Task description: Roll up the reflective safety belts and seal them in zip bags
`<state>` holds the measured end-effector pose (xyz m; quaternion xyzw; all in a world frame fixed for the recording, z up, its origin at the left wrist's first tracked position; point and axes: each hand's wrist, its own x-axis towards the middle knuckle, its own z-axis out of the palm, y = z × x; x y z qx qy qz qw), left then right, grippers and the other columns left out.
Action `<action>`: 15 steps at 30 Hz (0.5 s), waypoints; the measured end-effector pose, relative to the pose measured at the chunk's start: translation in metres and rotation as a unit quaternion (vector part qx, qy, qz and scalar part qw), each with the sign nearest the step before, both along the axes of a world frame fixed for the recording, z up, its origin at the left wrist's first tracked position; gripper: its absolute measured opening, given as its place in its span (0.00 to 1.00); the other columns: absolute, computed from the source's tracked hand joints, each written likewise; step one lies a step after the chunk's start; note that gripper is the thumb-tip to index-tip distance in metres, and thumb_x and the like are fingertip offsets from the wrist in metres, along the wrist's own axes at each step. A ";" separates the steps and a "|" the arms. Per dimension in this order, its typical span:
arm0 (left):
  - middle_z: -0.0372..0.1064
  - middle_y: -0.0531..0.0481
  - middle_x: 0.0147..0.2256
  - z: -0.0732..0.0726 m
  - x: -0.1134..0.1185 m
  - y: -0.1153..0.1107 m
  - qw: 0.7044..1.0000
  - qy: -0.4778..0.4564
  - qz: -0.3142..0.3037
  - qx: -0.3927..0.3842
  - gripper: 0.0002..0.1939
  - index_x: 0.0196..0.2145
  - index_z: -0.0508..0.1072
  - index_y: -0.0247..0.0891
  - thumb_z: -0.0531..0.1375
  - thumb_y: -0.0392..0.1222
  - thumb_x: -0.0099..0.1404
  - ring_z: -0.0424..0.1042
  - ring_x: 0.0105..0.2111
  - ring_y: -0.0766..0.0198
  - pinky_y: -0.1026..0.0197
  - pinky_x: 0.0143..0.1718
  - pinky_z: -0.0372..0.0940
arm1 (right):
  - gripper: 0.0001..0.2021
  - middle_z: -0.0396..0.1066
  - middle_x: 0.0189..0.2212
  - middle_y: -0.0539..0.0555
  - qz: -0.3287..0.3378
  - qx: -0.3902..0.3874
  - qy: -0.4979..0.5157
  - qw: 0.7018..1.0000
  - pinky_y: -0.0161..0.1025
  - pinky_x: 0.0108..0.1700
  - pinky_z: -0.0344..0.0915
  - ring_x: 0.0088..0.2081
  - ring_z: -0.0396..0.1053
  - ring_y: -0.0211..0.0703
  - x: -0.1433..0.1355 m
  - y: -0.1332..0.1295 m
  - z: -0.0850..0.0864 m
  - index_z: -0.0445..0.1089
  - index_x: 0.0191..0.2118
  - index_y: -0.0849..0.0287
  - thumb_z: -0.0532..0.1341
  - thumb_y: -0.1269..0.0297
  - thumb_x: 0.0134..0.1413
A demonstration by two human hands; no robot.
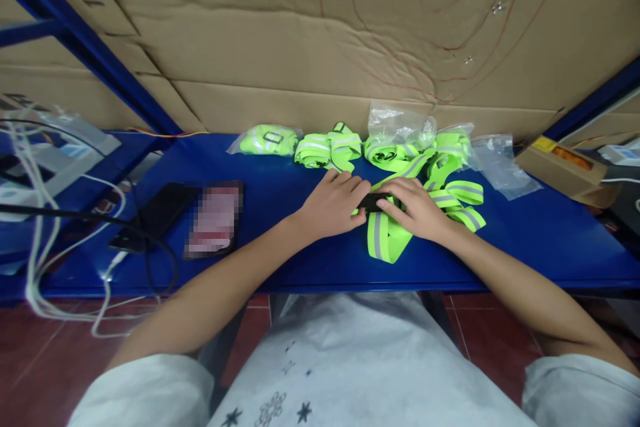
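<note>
Between my two hands is a black buckle (374, 201) on a neon-green strap with a grey stripe (383, 238). My left hand (336, 203) is closed around the buckle's left end, its fingers curled. From the right, my right hand (416, 207) pinches the buckle's other end with thumb and fingers. Loops of the strap hang below the buckle and spread to the right of my right hand. Behind my hands lie rolled green straps (327, 149) and more coiled strap (393, 152).
A bagged green strap (270, 140) lies at the back, with clear plastic bags (505, 163) farther right. Two phones, one dark (157, 213) and one with a lit screen (214, 219), lie left near white cables (37, 240). An open cardboard box (563, 170) stands right on the blue table (310, 267).
</note>
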<state>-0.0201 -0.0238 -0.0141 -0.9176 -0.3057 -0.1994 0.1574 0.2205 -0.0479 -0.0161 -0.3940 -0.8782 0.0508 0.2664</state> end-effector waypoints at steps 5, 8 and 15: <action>0.75 0.45 0.40 0.001 0.000 -0.002 0.999 0.037 -0.028 0.009 0.13 0.49 0.74 0.38 0.58 0.46 0.72 0.75 0.41 0.51 0.49 0.42 0.60 | 0.15 0.73 0.37 0.54 0.018 -0.031 0.035 0.999 0.47 0.48 0.61 0.42 0.70 0.47 -0.002 0.001 -0.001 0.66 0.38 0.55 0.52 0.53 0.74; 0.76 0.44 0.39 0.000 0.002 -0.003 0.998 0.047 -0.021 0.019 0.17 0.53 0.74 0.34 0.59 0.47 0.72 0.76 0.40 0.51 0.50 0.40 0.60 | 0.17 0.72 0.33 0.53 0.007 -0.028 0.041 0.999 0.45 0.46 0.60 0.38 0.68 0.45 -0.005 0.000 -0.001 0.63 0.35 0.55 0.50 0.54 0.75; 0.75 0.42 0.30 0.002 0.004 -0.005 0.998 0.060 -0.005 0.008 0.13 0.33 0.76 0.33 0.61 0.46 0.68 0.77 0.33 0.51 0.52 0.33 0.59 | 0.17 0.72 0.32 0.54 0.005 0.022 -0.002 1.000 0.45 0.44 0.57 0.36 0.67 0.46 -0.004 -0.001 0.002 0.64 0.34 0.56 0.49 0.57 0.75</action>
